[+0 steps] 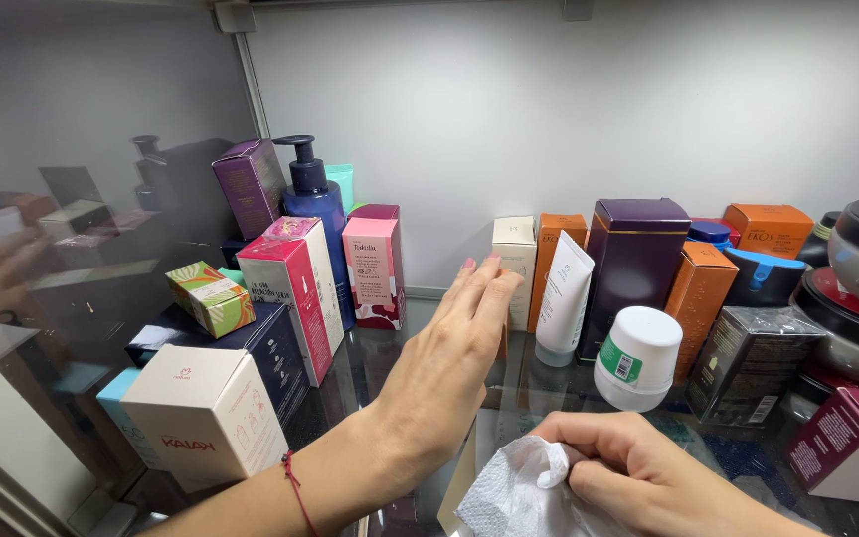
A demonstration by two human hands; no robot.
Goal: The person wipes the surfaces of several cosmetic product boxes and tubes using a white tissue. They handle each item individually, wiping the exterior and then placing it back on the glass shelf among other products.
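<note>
Left hand [449, 348], grip open flat at frame centre, probably nears the cream box [515, 268]; right hand [638, 477] clasps a white cloth [514, 492], best kept bunched.

even, cool-white indoor light falling from above, brightening white back wall [569, 109] and washing it pale toward right. soft, weak shadows sitting under boxes. glass side panel [82, 149] at left reading dark, carrying dim reflections of boxes and a hand. glass shelf [549, 383] mirroring packages faintly. left hand [449, 348] showing slight motion softness at fingertips; white cloth [519, 492] near bottom edge looking bright, slightly soft. wide-angle stretch bending things at right edge.
</note>
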